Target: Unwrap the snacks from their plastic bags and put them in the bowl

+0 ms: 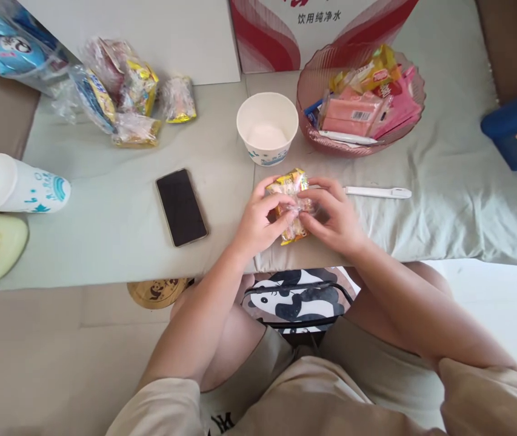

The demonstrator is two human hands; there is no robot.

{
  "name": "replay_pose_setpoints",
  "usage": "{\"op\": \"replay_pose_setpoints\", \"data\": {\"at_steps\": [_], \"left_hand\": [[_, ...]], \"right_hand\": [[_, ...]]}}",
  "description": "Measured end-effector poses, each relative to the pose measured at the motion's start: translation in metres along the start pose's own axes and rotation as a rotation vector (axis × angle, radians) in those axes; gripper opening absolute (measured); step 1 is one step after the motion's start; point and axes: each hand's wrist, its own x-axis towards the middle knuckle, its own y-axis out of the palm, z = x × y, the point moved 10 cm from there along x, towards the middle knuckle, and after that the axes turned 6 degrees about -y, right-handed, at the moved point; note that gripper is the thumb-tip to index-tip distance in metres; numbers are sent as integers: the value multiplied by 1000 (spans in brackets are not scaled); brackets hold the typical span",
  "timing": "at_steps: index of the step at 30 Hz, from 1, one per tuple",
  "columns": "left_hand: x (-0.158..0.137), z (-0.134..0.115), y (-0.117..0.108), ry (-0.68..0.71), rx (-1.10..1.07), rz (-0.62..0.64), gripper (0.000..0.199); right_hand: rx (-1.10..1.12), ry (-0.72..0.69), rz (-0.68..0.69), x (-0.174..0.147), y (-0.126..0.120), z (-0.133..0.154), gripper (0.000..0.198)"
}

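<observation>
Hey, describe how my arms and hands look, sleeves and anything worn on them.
Your left sleeve and right sleeve are short, loose and plain beige. Your left hand and right hand are ungloved, with no watch or rings visible.

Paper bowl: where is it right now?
The paper bowl stands upright in the upper middle of the head view, just left of the pink ribbed bowl and beyond the wrapped packet held by the left hand and right hand.

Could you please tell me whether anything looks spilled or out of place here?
Nothing looks spilled. The pale green fabric table cover looks slightly untidy, creased right of the yellow, clear-wrapped snack pack held in the left hand and right hand.
</observation>
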Motion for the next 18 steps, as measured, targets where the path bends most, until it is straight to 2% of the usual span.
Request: {"op": "replay_pose_setpoints", "data": {"at_steps": [5, 8, 11, 14, 16, 18], "left_hand": [[1, -2, 9, -4, -135, -25, 27], [2, 13, 19, -92, -310, -28, 55], [3, 26, 28, -177, -433, -4, 64], [5, 35, 19, -245, -518, -68, 63], [6, 41, 9, -281, -589, -143, 65], [6, 46, 2, -314, -666, -195, 67]], "right_hand": [[-11, 24, -30, -7, 0, -5, 20], [5, 15, -19, -10, 3, -4, 22], [-11, -37, 38, -11, 0, -2, 29], [-179, 17, 12, -13, -26, -18, 34], [-391, 139, -40, -19, -50, -38, 38], [-571, 244, -35, -27, -65, -56, 42]]}}
